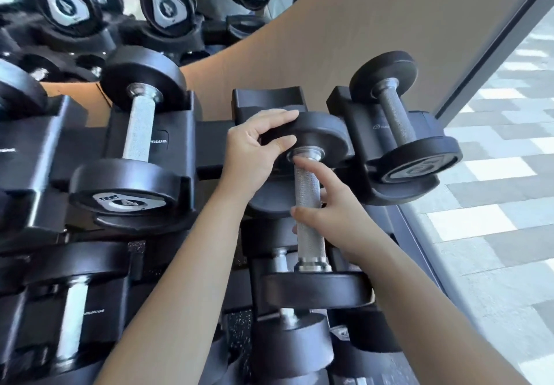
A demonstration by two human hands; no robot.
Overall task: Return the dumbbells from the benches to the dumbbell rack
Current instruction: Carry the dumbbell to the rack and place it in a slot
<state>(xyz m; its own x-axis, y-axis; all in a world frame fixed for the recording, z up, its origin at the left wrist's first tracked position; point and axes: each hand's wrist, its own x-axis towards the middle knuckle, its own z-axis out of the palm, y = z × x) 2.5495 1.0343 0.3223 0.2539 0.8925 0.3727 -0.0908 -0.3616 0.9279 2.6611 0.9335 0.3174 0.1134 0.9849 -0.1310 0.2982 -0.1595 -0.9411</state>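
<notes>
A black dumbbell with a knurled steel handle (308,204) lies over the middle cradle of the top tier of the black dumbbell rack (180,132). My left hand (254,147) grips the rim of its far head (323,135) between fingers and thumb. My right hand (332,213) holds the handle from the right, thumb in front, index finger stretched up toward the collar. The near head (314,288) hangs past the cradle's front saddle (266,201).
A racked dumbbell (138,147) marked 4 sits to the left, another racked dumbbell (401,132) to the right. Lower-tier dumbbells (72,321) lie beneath my arms. A mirror (120,3) and tan wall stand behind the rack. Grey patterned carpet (503,204) lies at right.
</notes>
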